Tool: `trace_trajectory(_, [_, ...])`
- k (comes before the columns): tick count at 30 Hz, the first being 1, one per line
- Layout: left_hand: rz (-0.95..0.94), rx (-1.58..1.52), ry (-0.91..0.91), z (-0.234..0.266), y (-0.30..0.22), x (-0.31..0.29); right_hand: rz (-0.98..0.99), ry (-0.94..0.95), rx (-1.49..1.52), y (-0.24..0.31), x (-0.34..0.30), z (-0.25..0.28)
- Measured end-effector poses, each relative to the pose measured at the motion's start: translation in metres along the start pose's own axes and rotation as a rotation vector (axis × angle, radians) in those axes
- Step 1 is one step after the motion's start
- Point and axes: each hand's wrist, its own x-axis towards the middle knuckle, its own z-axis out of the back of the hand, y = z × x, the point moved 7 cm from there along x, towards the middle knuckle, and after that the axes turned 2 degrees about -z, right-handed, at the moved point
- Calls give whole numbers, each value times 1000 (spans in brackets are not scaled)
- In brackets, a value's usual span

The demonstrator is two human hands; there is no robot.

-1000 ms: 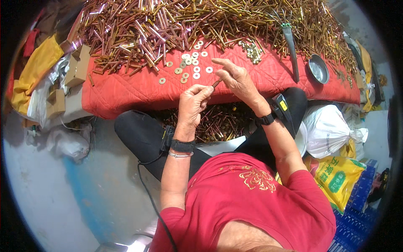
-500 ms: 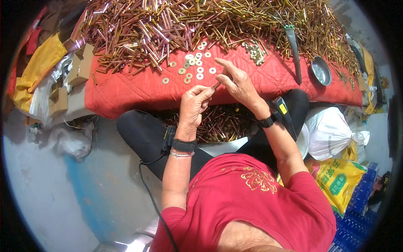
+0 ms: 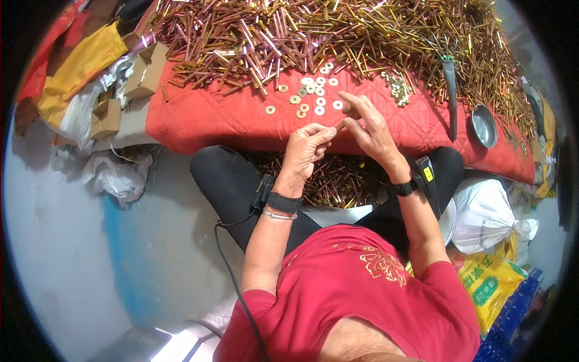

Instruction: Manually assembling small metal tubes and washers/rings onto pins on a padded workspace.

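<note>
My left hand [image 3: 309, 148] is closed, its thumb and fingers pinching a thin dark bolt [image 3: 339, 127] whose end sticks out to the right. Close by that end is the thumb of my right hand [image 3: 371, 127]; its index finger is stretched out and apart from the thumb. Whether the right thumb touches the bolt I cannot tell. Just beyond my hands, flat round washers [image 3: 320, 110] lie scattered on a red quilted cloth [image 3: 205, 117]. To their right is a small heap of pale nuts [image 3: 398, 89].
A large pile of coppery bolts [image 3: 271, 42] covers the cloth's far side. More bolts [image 3: 338, 181] lie below the cloth's near edge, between my legs. At right are a dark-handled tool [image 3: 450, 96] and a metal bowl [image 3: 484, 127]. Cardboard boxes [image 3: 146, 71] stand left.
The whole view has shifted, so everything appears further right and mostly slightly lower. My left hand still holds the bolt, with my right hand beside its end.
</note>
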Motion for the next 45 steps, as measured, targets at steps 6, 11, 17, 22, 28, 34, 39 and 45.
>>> trace_trajectory(6, [6,-9,15,1,2,1,-68,69,111,-1,1,-3])
trace_trajectory(11, [27,-29,2,2,-1,1,29,105,114,5,5,-14])
trace_trajectory(17, [-134,440,192,-5,-31,-11,-260,101,389,-38,10,-1])
trace_trajectory(22, [-405,828,-353,33,-100,9,-44,-286,-338,-64,53,30])
trace_trajectory(28, [-652,1527,-926,76,-137,62,22,-289,-605,-88,99,17])
trace_trajectory(34, [-611,1615,-762,92,-137,80,-52,-183,-789,-82,97,37])
trace_trajectory(39, [-534,1620,-746,94,-133,76,-187,31,-570,-52,47,32])
trace_trajectory(45, [-386,1112,-655,91,-117,67,-6,71,-699,-67,17,12])
